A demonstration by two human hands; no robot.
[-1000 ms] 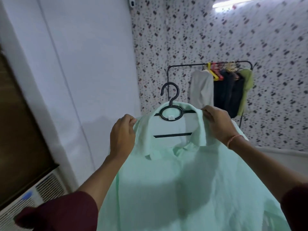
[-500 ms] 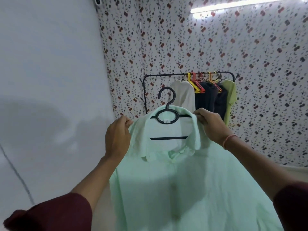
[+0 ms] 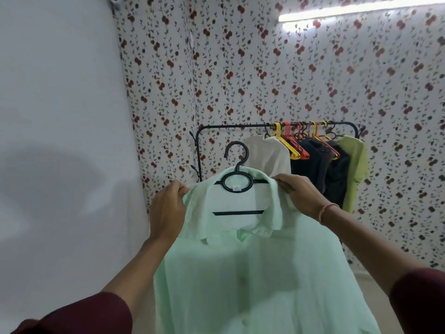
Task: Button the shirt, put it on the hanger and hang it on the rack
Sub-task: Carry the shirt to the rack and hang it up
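Pinching the mint shirt [image 3: 240, 273] at its shoulders, left hand [image 3: 167, 213] and right hand [image 3: 301, 196] grip cloth. The black hanger [image 3: 237, 182] could tilt free.

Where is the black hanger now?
Centre of the head view: the black hanger sits inside the mint shirt, between the left hand and right hand, short of the rack.

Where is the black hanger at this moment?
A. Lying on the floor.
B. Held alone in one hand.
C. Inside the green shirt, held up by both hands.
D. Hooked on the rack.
C: the hanger sits inside the collar of the shirt, the left hand and right hand grip its shoulders, and the hook hangs free, short of the rack.
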